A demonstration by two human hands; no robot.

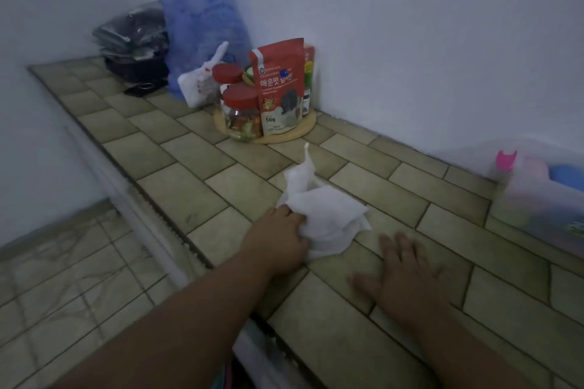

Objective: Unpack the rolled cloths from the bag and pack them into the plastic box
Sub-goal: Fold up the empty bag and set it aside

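Note:
A crumpled white bag [325, 215] lies on the tiled counter [177, 186] in the middle of the view, one corner sticking up. My left hand [278, 240] grips its near left edge. My right hand [401, 278] rests flat on the counter just right of the bag, fingers spread, holding nothing. At the right edge stands a clear plastic box [543, 208] with a pink clip [506, 160]; inside it pink and blue rolled cloths [565, 175] show through the wall. What is inside the white bag is hidden.
A round wooden tray [303, 129] with red-lidded jars [241, 110] and a red snack pouch [279, 85] stands by the wall. Behind it are a tall blue plastic bag [202, 25], a small white bag [199, 85] and dark stacked items [136, 41]. The counter's edge drops to the floor at left.

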